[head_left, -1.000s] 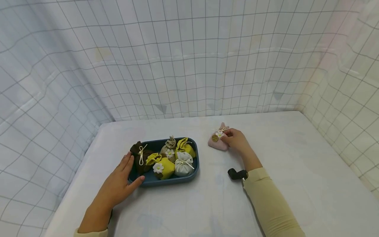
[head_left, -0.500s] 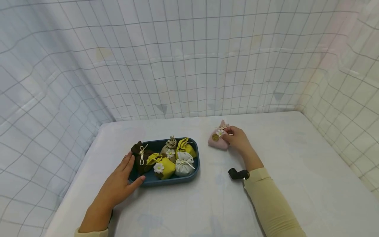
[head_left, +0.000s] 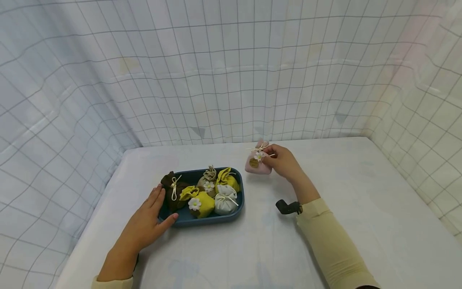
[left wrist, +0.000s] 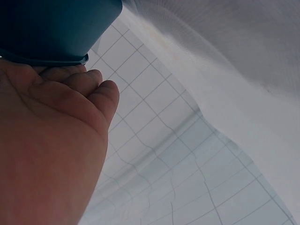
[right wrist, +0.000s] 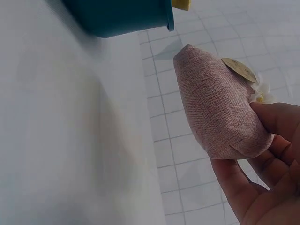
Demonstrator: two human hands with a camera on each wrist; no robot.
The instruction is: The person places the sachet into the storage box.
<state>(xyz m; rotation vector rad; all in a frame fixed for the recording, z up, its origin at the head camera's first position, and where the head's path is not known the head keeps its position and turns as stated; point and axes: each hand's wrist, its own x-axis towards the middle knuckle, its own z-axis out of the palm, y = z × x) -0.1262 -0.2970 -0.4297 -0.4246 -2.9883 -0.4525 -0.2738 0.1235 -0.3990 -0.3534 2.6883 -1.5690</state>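
A pink drawstring pouch [head_left: 258, 165] with a white flower and a round tan tag is pinched by my right hand [head_left: 285, 161]; in the right wrist view the pouch [right wrist: 215, 108] hangs above the table between thumb and fingers [right wrist: 234, 183]. To its left stands a blue tray [head_left: 202, 222] holding several pouches: a dark brown one [head_left: 175, 202], two yellow ones [head_left: 206, 205], a beige one [head_left: 206, 178] and a pale grey one [head_left: 225, 202]. My left hand [head_left: 144, 222] rests with straight fingers against the tray's left end. The left wrist view shows its fingers [left wrist: 108, 96] touching the tray rim.
A white cloth covers the table [head_left: 216, 257]. Behind and at both sides hang white sheets [head_left: 231, 80] with a grid pattern. A black wrist camera [head_left: 288, 207] sticks out from the right cuff.
My right hand has raised the pink pouch off the table and carried it left and away from me, nearer the tray. My left hand stays at the tray.
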